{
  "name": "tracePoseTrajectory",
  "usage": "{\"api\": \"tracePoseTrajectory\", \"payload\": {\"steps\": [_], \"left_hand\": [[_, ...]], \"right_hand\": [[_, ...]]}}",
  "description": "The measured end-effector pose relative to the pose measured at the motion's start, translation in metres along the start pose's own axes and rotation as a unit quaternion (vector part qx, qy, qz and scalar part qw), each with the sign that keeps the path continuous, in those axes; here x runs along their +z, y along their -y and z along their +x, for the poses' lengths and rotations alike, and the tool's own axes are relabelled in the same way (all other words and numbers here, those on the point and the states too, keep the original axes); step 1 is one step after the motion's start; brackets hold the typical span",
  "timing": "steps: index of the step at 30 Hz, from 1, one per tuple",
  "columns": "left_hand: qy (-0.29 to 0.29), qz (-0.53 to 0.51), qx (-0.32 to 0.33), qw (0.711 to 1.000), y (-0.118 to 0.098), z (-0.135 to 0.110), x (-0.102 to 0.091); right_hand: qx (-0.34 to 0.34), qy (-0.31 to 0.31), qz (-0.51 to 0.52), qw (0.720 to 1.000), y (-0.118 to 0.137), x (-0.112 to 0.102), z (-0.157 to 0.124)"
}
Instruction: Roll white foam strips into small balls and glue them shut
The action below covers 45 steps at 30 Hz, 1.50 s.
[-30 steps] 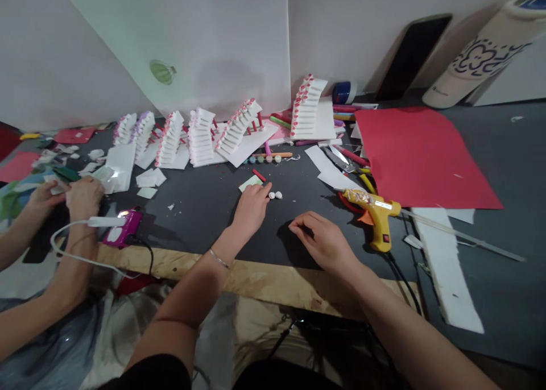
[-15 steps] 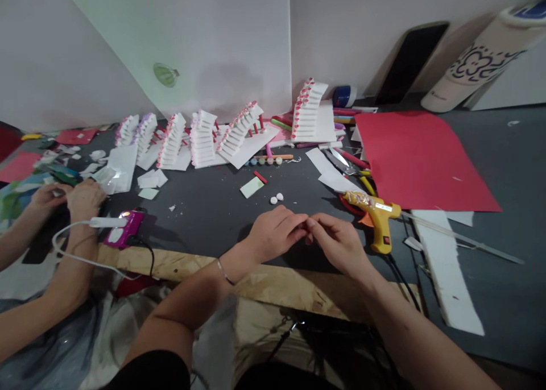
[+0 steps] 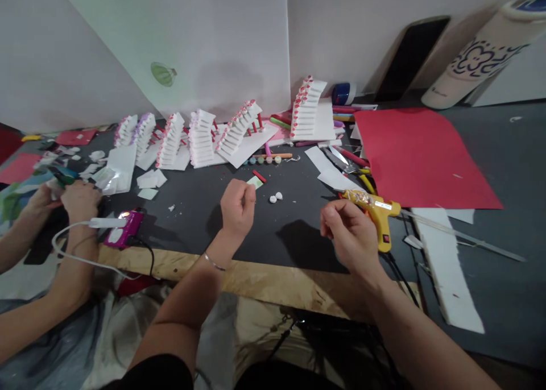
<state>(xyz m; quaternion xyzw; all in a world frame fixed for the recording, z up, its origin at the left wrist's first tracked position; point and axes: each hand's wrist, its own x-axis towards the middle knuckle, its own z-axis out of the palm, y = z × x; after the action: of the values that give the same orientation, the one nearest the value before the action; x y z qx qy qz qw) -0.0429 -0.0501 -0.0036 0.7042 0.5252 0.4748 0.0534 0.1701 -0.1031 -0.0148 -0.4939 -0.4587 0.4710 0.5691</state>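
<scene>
Left hand [image 3: 238, 205]: raised off the surface, fingers curled in, thumb and fingertips pressed together. Anything between them is too small to make out. Right hand [image 3: 347, 231]: also raised, well apart from the left, fingers curled with thumb against forefinger; contents cannot be told.

Nearest items: yellow glue gun [image 3: 377, 211] lies just beside the right hand's knuckles, not gripped. Two small white beads [image 3: 275, 196] lie on the mat between the hands, nearer the left. A green paper scrap [image 3: 255, 182] and a short red stick [image 3: 259, 175] lie just beyond the left fingertips.

Surface: black mat [image 3: 205, 208] over a plywood edge [image 3: 264, 279]. Right of centre is a red sheet [image 3: 422, 157], with scissors [image 3: 339, 160] at its left border and a white foam strip [image 3: 446, 270] near the front right. A row of white paper staircase models [image 3: 200, 137] stands at the back, before a white board [image 3: 205, 43] that leans on the wall.

Far left: a co-worker's hands [image 3: 81, 199] are busy over paper scraps, with a pink device [image 3: 123, 229] on a white cable beside them.
</scene>
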Motion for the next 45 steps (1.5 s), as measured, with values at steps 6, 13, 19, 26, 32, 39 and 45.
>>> {"api": "tracePoseTrajectory", "payload": {"steps": [6, 13, 19, 26, 32, 39, 45], "left_hand": [[0.116, -0.042, 0.143, 0.982, -0.012, -0.013, 0.016], [0.131, -0.058, 0.177, 0.974, -0.01, -0.02, 0.023], [0.132, -0.047, 0.168, 0.976, -0.012, -0.02, 0.023], [0.182, 0.051, 0.195, 0.962, -0.014, -0.018, 0.025], [0.187, 0.078, 0.233, 0.951, -0.015, -0.019, 0.027], [0.222, 0.017, 0.214, 0.951, -0.02, -0.021, 0.027], [0.187, 0.029, 0.246, 0.951, -0.015, -0.017, 0.024]], "right_hand": [[0.161, 0.06, 0.083, 0.982, -0.007, 0.004, 0.007], [0.204, 0.099, 0.115, 0.967, -0.005, 0.004, 0.006], [0.185, 0.144, 0.071, 0.97, -0.01, 0.005, 0.005], [0.019, 0.127, -0.123, 0.984, -0.012, 0.009, 0.0], [-0.214, 0.103, -0.26, 0.936, -0.01, 0.009, -0.003], [-0.227, 0.08, -0.302, 0.922, -0.016, 0.007, 0.001], [-0.244, 0.082, -0.433, 0.864, 0.014, -0.013, 0.001]]}}
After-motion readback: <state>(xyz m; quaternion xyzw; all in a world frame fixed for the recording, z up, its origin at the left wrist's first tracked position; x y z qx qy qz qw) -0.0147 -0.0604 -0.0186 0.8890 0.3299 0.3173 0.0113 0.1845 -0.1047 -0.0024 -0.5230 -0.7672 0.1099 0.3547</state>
